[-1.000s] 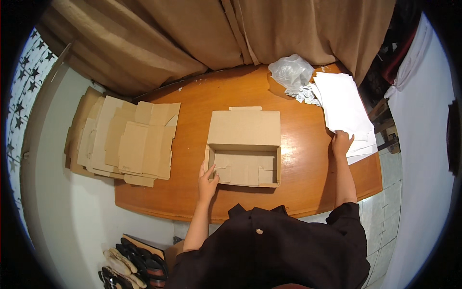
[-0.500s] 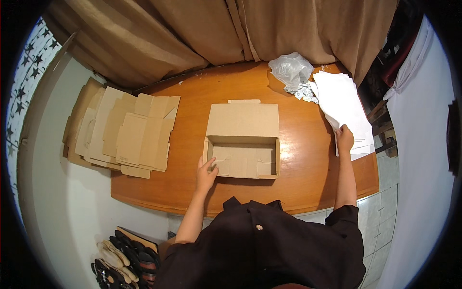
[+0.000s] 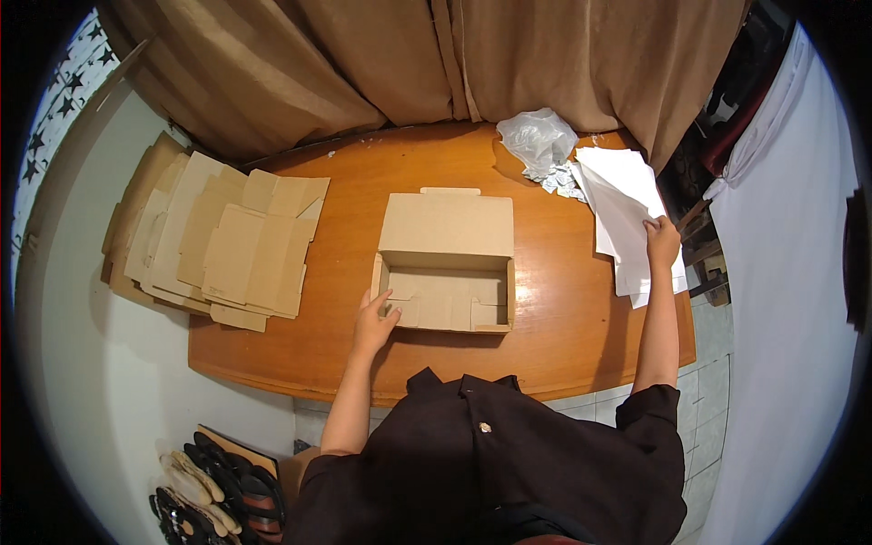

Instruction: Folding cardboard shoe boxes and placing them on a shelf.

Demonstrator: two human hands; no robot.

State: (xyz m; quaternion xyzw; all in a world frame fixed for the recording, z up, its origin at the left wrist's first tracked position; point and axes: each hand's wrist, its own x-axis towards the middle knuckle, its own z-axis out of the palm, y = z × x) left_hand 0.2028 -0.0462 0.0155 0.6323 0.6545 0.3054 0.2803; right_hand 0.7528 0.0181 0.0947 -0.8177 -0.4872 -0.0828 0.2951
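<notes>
An open cardboard box [image 3: 445, 302] stands in the middle of the wooden table, its lid [image 3: 446, 223] folded back away from me. My left hand [image 3: 372, 329] is at the box's near left corner, with fingers reaching over the side wall and gripping it. At the right, my right hand [image 3: 664, 243] pinches the edge of a white paper sheet [image 3: 610, 211]. That sheet curls up from the paper stack [image 3: 631, 168] beneath it. Nothing lies inside the box.
Flattened cardboard boxes [image 3: 234, 254] are piled at the table's left. At the back right sit a clear plastic bag [image 3: 538, 141] and small white packets [image 3: 565, 182]. A brown curtain [image 3: 363, 64] hangs behind the table. Shoes [image 3: 218, 490] stand on the floor at lower left.
My right hand has moved up along the paper stack, and the sheet in it has lifted and curled leftward. My left hand stays at the box corner. The whole view has shifted slightly.
</notes>
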